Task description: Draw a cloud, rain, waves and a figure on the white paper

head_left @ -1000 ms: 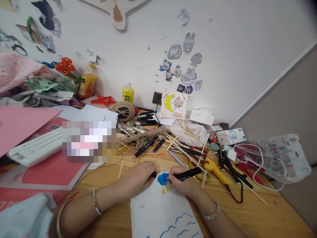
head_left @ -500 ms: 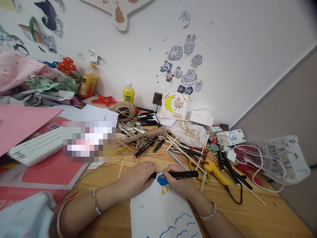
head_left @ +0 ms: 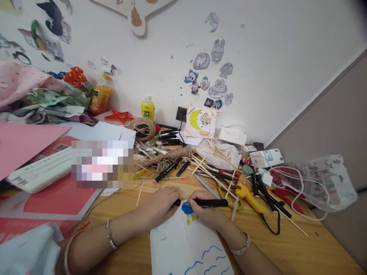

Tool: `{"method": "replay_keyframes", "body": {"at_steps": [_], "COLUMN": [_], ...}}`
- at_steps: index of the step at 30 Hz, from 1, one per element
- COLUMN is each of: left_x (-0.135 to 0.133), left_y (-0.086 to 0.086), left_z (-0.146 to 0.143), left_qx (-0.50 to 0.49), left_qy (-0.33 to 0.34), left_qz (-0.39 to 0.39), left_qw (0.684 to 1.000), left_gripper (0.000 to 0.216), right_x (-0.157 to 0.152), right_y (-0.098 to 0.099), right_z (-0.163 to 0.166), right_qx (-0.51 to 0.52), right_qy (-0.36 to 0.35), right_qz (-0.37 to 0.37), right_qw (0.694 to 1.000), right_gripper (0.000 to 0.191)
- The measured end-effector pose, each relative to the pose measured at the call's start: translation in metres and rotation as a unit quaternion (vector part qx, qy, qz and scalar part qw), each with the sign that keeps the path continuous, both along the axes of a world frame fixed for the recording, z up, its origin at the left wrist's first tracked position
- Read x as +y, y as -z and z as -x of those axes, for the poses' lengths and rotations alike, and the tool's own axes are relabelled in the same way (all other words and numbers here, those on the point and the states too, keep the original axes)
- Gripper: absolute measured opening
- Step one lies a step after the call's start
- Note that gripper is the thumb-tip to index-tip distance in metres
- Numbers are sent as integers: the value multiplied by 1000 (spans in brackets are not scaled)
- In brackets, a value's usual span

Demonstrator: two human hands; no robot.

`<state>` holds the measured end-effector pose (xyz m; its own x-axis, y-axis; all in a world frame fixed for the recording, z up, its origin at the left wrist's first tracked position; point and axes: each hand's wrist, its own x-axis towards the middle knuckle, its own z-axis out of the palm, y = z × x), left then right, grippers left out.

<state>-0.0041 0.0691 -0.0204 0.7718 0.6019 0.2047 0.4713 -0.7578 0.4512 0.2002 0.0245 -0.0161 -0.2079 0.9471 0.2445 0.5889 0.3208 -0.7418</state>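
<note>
A white sheet of paper with a crease down its length lies on the wooden table, at the bottom middle of the head view. My right hand grips a black marker, its tip hidden by the fingers, over a blue cloud drawing with yellow marks hanging below. Blue wavy lines run across the paper's lower right. At the sheet's upper left edge, my left hand is closed on a small black marker cap.
A yellow glue gun lies to the right, near thin wooden sticks. Behind the hands are twine and a pink-tipped black marker. A white power strip is at left, bottles by the wall.
My hands stay at the cloud drawing with the marker and cap held. The whole view has shifted very slightly; nothing else has visibly moved.
</note>
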Motion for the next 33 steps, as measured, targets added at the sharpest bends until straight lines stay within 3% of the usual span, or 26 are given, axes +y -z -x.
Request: {"method": "replay_keyframes", "body": {"at_steps": [7, 21, 28, 33], "left_x": [0, 0, 0, 0], "left_y": [-2, -2, -2, -3], "left_z": [0, 0, 1, 1], "left_qx": [2, 6, 6, 7], "left_qy": [3, 3, 7, 6], "left_qz": [4, 8, 5, 8], "left_qw": [1000, 1000, 1000, 1000], "left_gripper": [8, 8, 7, 8], "right_x": [2, 2, 3, 4], "right_y": [0, 1, -1, 0], "right_z": [-4, -5, -10, -12], "right_qx": [8, 17, -16, -23], "right_qy": [47, 34, 79, 64], "right_qz": [-17, -12, -5, -2], "right_qw": [999, 999, 997, 998], "right_gripper": [24, 21, 23, 21]}}
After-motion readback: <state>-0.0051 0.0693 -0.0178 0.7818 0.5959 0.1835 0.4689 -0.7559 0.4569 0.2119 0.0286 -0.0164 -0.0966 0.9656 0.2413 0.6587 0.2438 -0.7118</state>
